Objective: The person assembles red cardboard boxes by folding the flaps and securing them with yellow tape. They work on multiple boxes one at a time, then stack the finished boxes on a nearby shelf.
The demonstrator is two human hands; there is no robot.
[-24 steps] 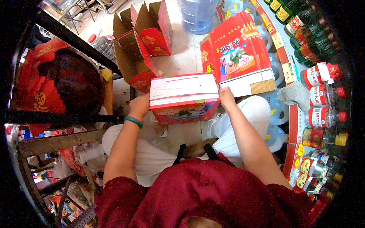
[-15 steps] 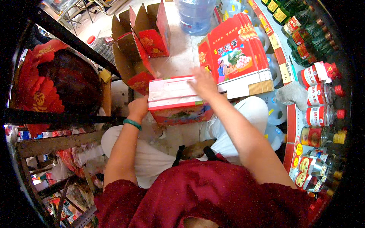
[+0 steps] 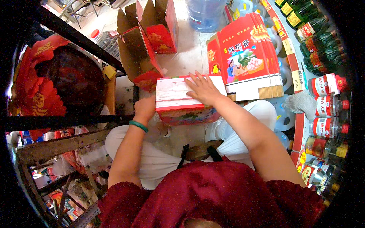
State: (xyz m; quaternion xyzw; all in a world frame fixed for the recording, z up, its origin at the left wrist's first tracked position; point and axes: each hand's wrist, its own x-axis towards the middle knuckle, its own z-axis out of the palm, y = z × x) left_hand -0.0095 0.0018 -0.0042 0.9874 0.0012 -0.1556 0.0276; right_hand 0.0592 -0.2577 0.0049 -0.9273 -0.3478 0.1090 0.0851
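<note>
A red printed carton (image 3: 190, 116) with a white top lies between my knees, its top panels folded flat. My right hand (image 3: 202, 89) rests on that white top with its fingers spread. At the carton's left end my left hand (image 3: 145, 109) is closed against the edge; its fingertips are partly hidden. A green bangle circles the left wrist. Just past the carton on the right is a stack of flattened red cardboard boxes (image 3: 249, 51) with printed pictures. Opened red cartons (image 3: 141, 53) with brown insides stand beyond it on the left.
A large blue water jug (image 3: 205, 15) stands on the floor ahead. Along the right runs a shelf edge (image 3: 300, 125) with bottles and a grey glove (image 3: 300, 104). Dark metal rack bars (image 3: 76, 121) cross the left side, near a big red-trimmed bag (image 3: 40, 97).
My right hand was blurred and moving over the carton's top; now it lies flat there, fingers spread. My left hand stays at the left end. The whole view has shifted slightly.
</note>
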